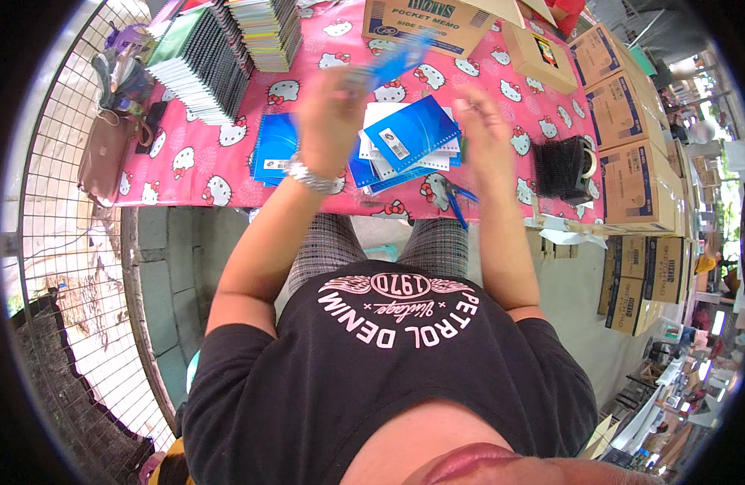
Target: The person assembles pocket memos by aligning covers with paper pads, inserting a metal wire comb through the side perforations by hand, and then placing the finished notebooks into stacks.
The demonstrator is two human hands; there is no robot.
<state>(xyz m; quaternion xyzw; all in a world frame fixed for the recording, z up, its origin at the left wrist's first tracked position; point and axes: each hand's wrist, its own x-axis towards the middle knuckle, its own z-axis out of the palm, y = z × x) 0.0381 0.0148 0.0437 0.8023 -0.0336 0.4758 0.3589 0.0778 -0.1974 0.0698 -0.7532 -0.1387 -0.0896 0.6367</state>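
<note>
My left hand (pixel 328 109), with a metal watch at its wrist, is raised over the table, closed on a blue notebook cover (pixel 403 58) smeared by motion. To its right my right hand (pixel 487 121) hovers, slightly blurred, its fingers apart and seemingly holding nothing. Between the hands lies an uneven pile of blue covers and white punched sheets, topped by a blue cover (pixel 413 133) with a white label. Another blue stack (pixel 274 145) is partly hidden behind my left hand. Blue-handled pliers (pixel 457 198) rest at the table's front edge, below my right hand.
Tall stacks of spiral notebooks (pixel 196 69) stand at the table's far left. Cardboard boxes (pixel 429 24) sit at the back, with more piled (pixel 635 182) on the right. A black coil bundle (pixel 557 168) lies by a tape roll (pixel 589 162). Wire mesh (pixel 77 194) borders the left.
</note>
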